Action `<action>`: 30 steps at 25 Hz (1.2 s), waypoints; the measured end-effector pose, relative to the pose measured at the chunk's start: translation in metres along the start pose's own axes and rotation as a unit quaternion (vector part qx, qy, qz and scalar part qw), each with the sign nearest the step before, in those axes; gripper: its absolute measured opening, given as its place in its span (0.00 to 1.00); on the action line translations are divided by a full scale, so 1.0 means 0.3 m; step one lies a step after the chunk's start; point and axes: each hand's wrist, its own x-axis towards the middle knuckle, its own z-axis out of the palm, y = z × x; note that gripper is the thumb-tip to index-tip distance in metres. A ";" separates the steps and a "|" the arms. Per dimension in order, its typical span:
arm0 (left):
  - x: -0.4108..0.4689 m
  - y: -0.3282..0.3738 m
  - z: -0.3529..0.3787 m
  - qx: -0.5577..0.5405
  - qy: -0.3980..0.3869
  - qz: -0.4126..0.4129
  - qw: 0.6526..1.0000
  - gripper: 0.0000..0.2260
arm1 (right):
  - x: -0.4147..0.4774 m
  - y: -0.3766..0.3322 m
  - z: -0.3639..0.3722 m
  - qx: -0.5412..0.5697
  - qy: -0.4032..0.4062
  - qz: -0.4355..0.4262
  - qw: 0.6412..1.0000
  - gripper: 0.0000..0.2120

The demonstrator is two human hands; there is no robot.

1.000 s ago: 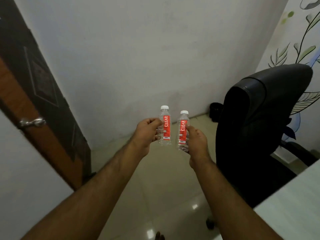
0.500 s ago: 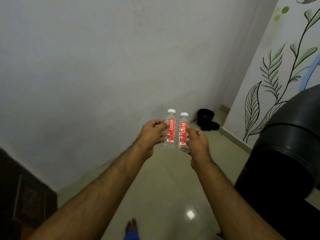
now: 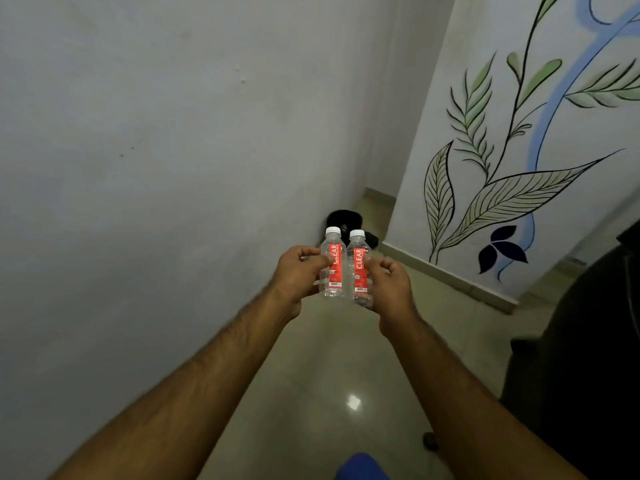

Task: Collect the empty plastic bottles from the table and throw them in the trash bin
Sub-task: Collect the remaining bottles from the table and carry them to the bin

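Two small clear plastic bottles with white caps and red labels stand upright side by side in front of me. My left hand (image 3: 298, 271) grips the left bottle (image 3: 333, 265) by its side. My right hand (image 3: 389, 285) grips the right bottle (image 3: 358, 268). Both arms stretch forward over the floor. Beyond the bottles, in the corner on the floor, stands a black trash bin (image 3: 343, 220), partly hidden by the bottle caps.
A plain white wall (image 3: 156, 168) runs along the left. A wall with a painted leaf mural (image 3: 519, 150) stands at the right. A black office chair (image 3: 588, 358) fills the right edge. Glossy tiled floor (image 3: 329, 375) lies between them.
The view has swung right and moved closer to the corner; the door left the frame and the chair slid to the right edge. Both hands still hold their bottles.
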 end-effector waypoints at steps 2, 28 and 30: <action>0.231 0.032 0.048 0.036 -0.015 -0.016 0.999 0.13 | 0.223 -0.009 0.049 0.006 0.020 0.012 1.000 0.11; 2.979 -0.071 0.469 0.185 -0.050 -0.286 0.939 0.03 | 2.880 0.155 0.594 -0.142 0.054 0.297 0.943 0.11; 3.163 -0.206 0.500 0.200 -0.034 -0.307 0.930 0.06 | 3.059 0.285 0.599 -0.162 0.050 0.315 0.934 0.15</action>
